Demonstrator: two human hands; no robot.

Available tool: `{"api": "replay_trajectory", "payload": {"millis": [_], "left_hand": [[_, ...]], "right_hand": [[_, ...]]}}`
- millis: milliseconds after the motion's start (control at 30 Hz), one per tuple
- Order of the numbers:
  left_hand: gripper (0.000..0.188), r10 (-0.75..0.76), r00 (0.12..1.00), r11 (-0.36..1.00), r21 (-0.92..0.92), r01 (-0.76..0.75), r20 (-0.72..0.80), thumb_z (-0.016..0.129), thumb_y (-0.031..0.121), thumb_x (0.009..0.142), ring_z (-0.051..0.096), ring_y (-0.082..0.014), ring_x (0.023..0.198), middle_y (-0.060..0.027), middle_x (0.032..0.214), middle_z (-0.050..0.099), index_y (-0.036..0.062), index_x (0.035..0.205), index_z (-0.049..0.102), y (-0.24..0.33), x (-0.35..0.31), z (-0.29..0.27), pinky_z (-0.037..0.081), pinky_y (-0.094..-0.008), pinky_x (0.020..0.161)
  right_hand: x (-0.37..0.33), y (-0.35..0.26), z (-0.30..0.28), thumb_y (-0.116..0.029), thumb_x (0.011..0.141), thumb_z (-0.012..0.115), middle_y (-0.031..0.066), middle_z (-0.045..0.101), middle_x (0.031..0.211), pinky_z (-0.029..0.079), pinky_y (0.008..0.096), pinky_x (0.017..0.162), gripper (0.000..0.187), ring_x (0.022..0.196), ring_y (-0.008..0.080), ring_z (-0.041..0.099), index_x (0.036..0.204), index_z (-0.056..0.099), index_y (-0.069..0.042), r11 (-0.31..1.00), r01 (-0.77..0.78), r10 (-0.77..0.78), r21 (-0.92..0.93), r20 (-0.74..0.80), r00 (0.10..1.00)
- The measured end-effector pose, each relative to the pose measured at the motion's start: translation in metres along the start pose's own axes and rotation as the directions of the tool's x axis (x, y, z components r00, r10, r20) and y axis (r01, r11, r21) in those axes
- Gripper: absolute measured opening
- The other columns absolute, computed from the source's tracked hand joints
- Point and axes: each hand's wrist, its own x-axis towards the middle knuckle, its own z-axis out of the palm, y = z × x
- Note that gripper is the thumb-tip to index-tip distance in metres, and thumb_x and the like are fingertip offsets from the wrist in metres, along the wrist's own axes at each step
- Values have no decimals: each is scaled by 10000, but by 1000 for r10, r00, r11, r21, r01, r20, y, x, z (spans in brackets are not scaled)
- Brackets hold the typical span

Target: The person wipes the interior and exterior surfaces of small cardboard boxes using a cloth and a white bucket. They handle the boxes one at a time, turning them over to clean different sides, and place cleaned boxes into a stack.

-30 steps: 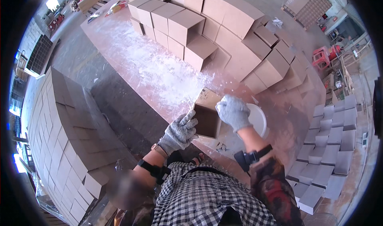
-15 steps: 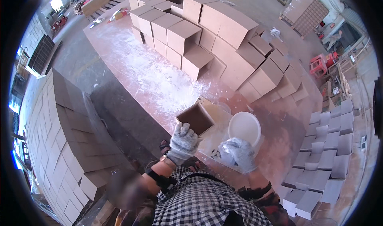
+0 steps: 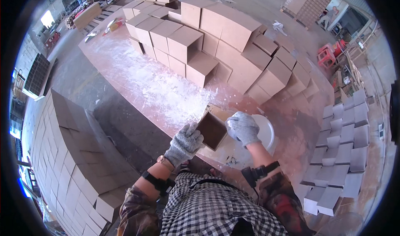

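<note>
An open brown fibreboard box (image 3: 212,132) stands near the table's front edge with its open side up, turned slightly. My left hand (image 3: 186,141), in a grey knit glove, grips its left wall with the fingers bent over the rim. My right hand (image 3: 242,128), gloved alike, is closed beside the box's right rim. Whatever it holds, if anything, is hidden by the fingers. Partly behind that hand is a round white tub (image 3: 268,132). Box and tub are on a pale, stained board (image 3: 230,149).
White powder covers much of the reddish tabletop (image 3: 164,92). Brown boxes (image 3: 179,44) are stacked along its far side. Another large stack (image 3: 71,152) rises on my left. Pale grey boxes (image 3: 337,161) stand in rows on my right. Red stools (image 3: 327,54) are farther back.
My right hand has moved up and left from the tub to the box's right rim. The box is now turned, and my left hand has shifted slightly left along with it.
</note>
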Motion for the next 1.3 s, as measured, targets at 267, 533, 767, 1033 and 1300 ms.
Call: {"api": "replay_trajectory", "payload": {"millis": [267,533,767,1033,1300], "left_hand": [[232,93,995,996,3,-93,-44,687,248,656,555,-364,1012,-102,787,567,70,786,615,-15,3,4,433,-480,919],[229,121,986,986,-104,-133,-113,683,268,677,533,-369,977,-109,739,523,72,747,587,-24,1,14,429,-492,917],[250,133,984,979,-137,-149,-118,690,284,680,527,-370,983,-110,736,518,66,753,591,-30,1,12,426,-497,931],[291,143,981,978,-134,-160,-131,738,300,634,532,-363,1023,-88,781,573,83,792,628,-32,-1,20,431,-499,944],[310,119,978,979,-146,-145,-170,763,264,616,533,-377,1026,-97,764,579,66,814,630,-28,-6,26,438,-525,918]], "right_hand": [[-77,-81,22,-302,860,566,161,621,802,519,476,584,274,634,347,626,749,615,-56,944,-239,247,226,-5,969],[-26,-25,18,-278,852,562,152,610,725,514,460,603,257,652,335,630,770,634,-45,953,-260,268,154,-30,963],[-64,-69,47,-274,869,574,129,595,736,489,453,582,217,661,323,606,748,562,-95,983,-169,144,-78,-255,956],[-25,-38,20,-257,805,589,142,625,731,510,453,570,176,654,328,635,771,632,-90,954,-289,282,-85,-88,955],[-45,-81,18,-238,812,563,142,635,777,514,437,603,183,679,309,630,757,658,-91,934,-351,347,-63,-76,935]]}}
